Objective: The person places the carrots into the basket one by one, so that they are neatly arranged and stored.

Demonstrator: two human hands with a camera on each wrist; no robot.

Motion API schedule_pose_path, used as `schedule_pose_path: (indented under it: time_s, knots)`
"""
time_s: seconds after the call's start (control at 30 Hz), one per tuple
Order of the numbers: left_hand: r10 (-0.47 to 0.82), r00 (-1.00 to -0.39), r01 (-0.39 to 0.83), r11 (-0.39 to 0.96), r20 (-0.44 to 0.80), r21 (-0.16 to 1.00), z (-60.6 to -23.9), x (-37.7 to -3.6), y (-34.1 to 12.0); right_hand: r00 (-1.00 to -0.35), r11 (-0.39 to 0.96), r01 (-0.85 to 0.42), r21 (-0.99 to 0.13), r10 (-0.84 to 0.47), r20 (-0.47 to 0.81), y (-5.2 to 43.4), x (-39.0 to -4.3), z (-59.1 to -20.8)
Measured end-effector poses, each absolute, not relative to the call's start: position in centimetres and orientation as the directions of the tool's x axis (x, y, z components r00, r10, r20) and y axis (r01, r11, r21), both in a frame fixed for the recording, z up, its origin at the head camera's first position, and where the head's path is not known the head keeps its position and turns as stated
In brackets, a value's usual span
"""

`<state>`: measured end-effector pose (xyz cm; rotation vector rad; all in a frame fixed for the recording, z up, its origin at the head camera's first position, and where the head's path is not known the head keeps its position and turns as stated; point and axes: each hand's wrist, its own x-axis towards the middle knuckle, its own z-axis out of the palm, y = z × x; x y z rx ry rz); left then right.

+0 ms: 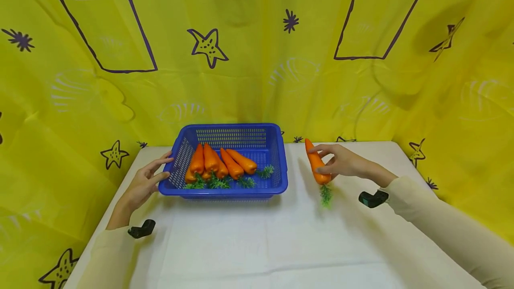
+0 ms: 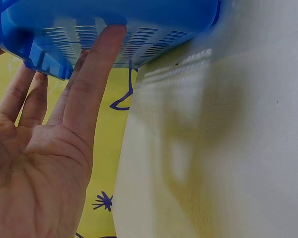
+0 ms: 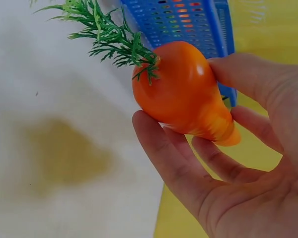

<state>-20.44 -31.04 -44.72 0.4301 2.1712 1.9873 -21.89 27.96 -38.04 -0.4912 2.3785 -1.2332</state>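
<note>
An orange toy carrot [image 1: 317,164] with a green leafy top is held by my right hand [image 1: 341,160], to the right of the basket. In the right wrist view the thumb and fingers pinch the carrot [image 3: 176,91] from both sides, its leaves [image 3: 114,37] hanging free. My left hand [image 1: 144,184] is at the left end of a blue plastic basket [image 1: 229,191], fingers fairly straight against its side. The left wrist view shows the palm of that hand [image 2: 44,153] and fingers reaching the basket wall [image 2: 154,15]. Several carrots [image 1: 210,159] lie inside the basket, mostly toward its left.
A white cloth [image 1: 249,240] covers the table under the basket. Yellow patterned curtain [image 1: 249,88] hangs close behind and along both sides. Small dark devices [image 1: 373,199] are strapped at the wrists, over light sleeves.
</note>
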Motion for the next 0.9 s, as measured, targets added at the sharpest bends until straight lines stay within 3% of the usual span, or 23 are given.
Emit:
schedule_pose_path:
  time_s: [0.5,0.9]
  knots:
    - [0.318,-0.946,0.097,0.07,0.07,0.993,-44.9,-20.5,-31.2,-0.85,0.54,-0.156,-0.827,-0.5,-0.166,28.4,-21.9,-36.7]
    - [0.319,-0.944,0.104,0.071,0.077,0.992,-44.9,-20.5,-31.0,-0.8,0.494,-0.204,-0.845,-0.582,-0.147,24.7,-25.1,-33.7]
